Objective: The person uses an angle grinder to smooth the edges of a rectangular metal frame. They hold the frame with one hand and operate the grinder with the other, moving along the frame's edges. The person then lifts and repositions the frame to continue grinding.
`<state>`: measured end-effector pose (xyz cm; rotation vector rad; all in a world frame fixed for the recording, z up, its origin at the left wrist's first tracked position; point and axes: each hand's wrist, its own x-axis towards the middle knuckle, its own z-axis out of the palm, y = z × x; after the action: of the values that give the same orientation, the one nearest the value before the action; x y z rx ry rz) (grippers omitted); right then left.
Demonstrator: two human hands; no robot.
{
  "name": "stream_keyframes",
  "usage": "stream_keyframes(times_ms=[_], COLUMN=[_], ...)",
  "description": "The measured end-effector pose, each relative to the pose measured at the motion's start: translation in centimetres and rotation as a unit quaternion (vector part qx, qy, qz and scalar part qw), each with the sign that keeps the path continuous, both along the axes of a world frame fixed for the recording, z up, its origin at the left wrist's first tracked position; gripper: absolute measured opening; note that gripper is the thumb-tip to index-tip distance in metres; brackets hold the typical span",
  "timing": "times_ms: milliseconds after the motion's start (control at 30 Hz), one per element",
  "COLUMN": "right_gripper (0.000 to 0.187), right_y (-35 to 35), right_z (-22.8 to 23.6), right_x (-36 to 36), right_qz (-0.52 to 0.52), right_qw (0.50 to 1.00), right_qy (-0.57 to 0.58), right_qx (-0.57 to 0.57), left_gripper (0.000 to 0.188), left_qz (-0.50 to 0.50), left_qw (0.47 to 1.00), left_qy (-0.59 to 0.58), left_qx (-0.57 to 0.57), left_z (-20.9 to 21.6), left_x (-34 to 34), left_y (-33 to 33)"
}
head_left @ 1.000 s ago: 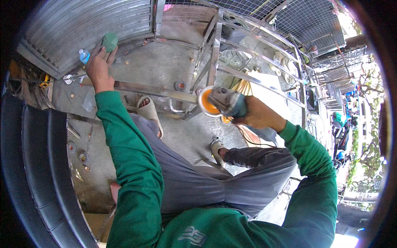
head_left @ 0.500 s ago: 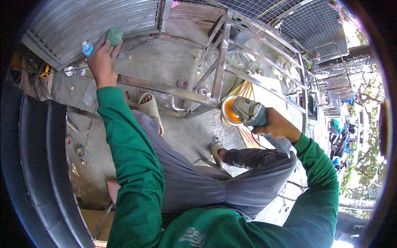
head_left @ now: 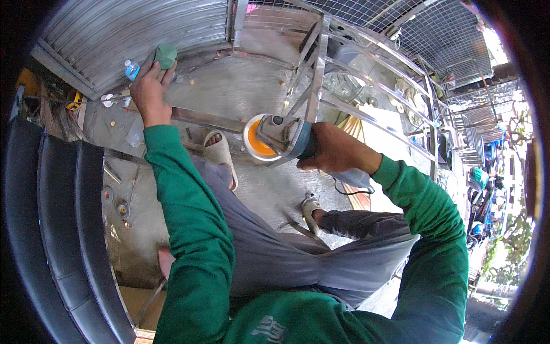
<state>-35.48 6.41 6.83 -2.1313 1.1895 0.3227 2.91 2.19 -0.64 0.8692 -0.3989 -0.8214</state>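
My right hand (head_left: 338, 150) grips an angle grinder (head_left: 286, 136), fingers wrapped round its body. Its wheel, a white disc with an orange centre (head_left: 262, 140), is at the bar of a shiny metal frame (head_left: 209, 118); whether it touches the bar cannot be made out. At the upper left, my left hand (head_left: 151, 94) reaches past the bar's far end, its fingers closed on a green block (head_left: 166, 56). A small clear bottle with a blue label (head_left: 132, 70) shows beside the left fingers. The grinder hides part of the frame's corner.
A ribbed metal panel (head_left: 143, 26) stands at the far left. Black padded seating (head_left: 60, 229) lines the left side. My sandalled feet (head_left: 217, 150) are on the concrete floor, among small round discs (head_left: 122, 209). The frame's uprights (head_left: 318, 69) rise behind the grinder, whose black cable (head_left: 344, 189) hangs below.
My right hand has carried the grinder leftward and slightly up, from the frame's corner to along the bar. My left hand keeps the green block. The whole view has shifted a little.
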Motion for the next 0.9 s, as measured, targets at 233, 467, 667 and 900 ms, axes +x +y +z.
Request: stream_keyframes(times_ms=[233, 467, 667, 900], right_gripper=[0.049, 0.052, 0.05, 0.055], right_y=[0.6, 1.6, -1.0, -1.1], right_z=[2.5, 4.1, 1.3, 2.9], right_x=[-4.8, -7.0, -0.9, 2.8], right_qz=[-0.042, -0.083, 0.019, 0.028], right_qw=[0.998, 0.996, 0.994, 1.0], right_qy=[-0.039, 0.02, -0.108, -0.013], right_qx=[0.035, 0.04, 0.01, -0.002], left_gripper=[0.035, 0.031, 0.032, 0.033], left_qz=[0.022, 0.052, 0.031, 0.02], left_qw=[0.999, 0.997, 0.998, 0.999], left_qy=[0.007, 0.026, 0.016, 0.03], left_qx=[-0.049, -0.049, -0.044, -0.033], left_z=[-0.4, -0.2, 0.1, 0.4], left_x=[1.4, 0.9, 0.5, 0.8], left_y=[0.9, 0.6, 0.5, 1.0])
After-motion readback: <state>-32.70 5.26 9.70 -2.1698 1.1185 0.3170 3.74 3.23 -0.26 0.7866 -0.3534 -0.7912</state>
